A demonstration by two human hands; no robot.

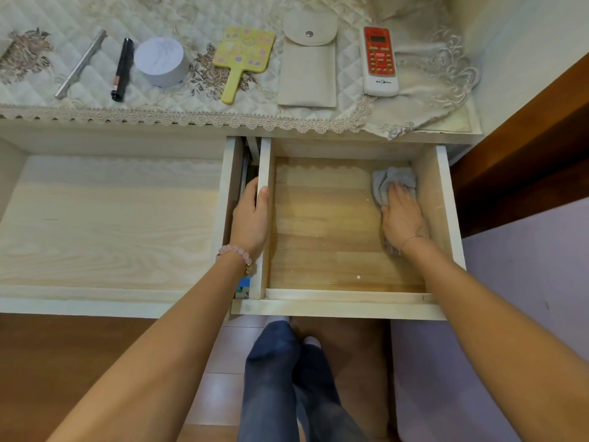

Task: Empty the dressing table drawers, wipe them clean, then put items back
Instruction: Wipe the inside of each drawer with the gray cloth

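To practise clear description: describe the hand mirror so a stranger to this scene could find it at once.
Start at the quilted cloth on the table top. In the row there, the hand mirror lies between a round white box and a beige pouch; only it is yellow with a handle.

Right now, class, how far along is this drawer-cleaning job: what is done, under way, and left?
Done: both drawers are empty; the remote, pouch and mirror lie on top. In hand: the right hand presses a cloth on the right drawer floor; the left hand grips its side. Left: returning the items; the left drawer's wiping can't be judged.
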